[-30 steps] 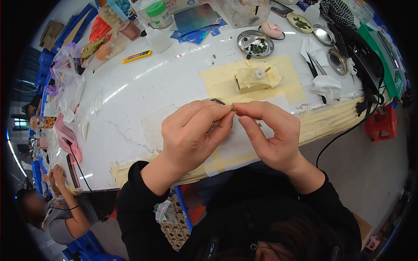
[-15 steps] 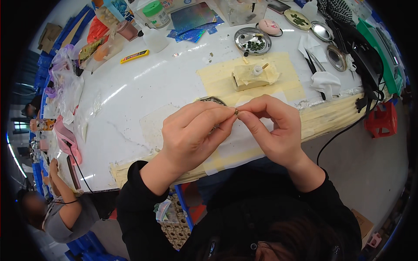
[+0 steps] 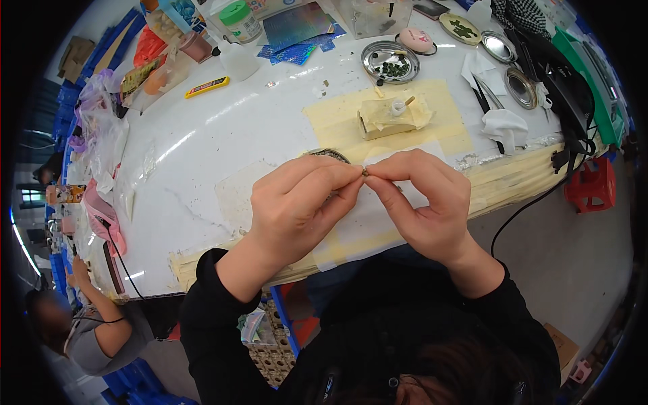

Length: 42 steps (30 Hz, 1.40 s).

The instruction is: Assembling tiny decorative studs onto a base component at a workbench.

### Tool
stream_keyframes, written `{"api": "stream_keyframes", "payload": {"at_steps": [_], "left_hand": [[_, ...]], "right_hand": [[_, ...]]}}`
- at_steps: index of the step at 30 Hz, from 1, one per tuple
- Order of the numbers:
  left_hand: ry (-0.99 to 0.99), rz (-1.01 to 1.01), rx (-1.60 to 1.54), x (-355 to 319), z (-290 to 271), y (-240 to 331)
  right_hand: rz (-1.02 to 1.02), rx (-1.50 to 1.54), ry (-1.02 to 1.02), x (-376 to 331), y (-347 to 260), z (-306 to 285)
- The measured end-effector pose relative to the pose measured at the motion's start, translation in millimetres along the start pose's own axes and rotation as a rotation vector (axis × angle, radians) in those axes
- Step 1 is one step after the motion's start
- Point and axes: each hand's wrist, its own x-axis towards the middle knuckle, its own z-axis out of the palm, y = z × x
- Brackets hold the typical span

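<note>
My left hand (image 3: 297, 202) and my right hand (image 3: 428, 202) meet fingertip to fingertip above the near part of the table. Between their pinched thumbs and forefingers is a tiny dark, greenish-gold piece (image 3: 365, 173), too small to name. Behind my left hand, and mostly hidden by it, a round dish (image 3: 329, 154) shows its rim and some small contents. A tape-covered block (image 3: 388, 123) with a small cup (image 3: 399, 108) and a stick on it stands just beyond my hands.
At the back, a metal dish (image 3: 370, 70) holds small dark green pieces. Tweezers (image 3: 489, 92) and white tissue (image 3: 505, 127) lie to the right. A yellow-cased cutter (image 3: 207, 88) rests on the far left. Another person (image 3: 94, 331) sits at the left; a red stool (image 3: 591, 186) stands right.
My right hand has shifted slightly to the right, its fingers still pinched at the tiny piece. My left hand has barely moved. The other person's arm at the left has moved a little.
</note>
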Motion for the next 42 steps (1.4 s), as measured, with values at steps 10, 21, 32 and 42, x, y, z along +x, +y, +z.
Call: {"api": "stream_keyframes", "payload": {"at_steps": [10,21,32,42], "left_hand": [[0.001,0.016,-0.119,2,-2,0],[0.037,-0.011,0.03,0,2,0],[0.037,0.104,0.066,0,1,1],[0.041,0.033,-0.034,0,1,0]], "right_hand": [[0.662,0.908,-0.182,-1,5,-7],[-0.129,-0.159,0.065,-4,-1,7],[0.351,0.417,-0.04,-6,3,6],[0.451,0.562,-0.065,-4,3,3]]}}
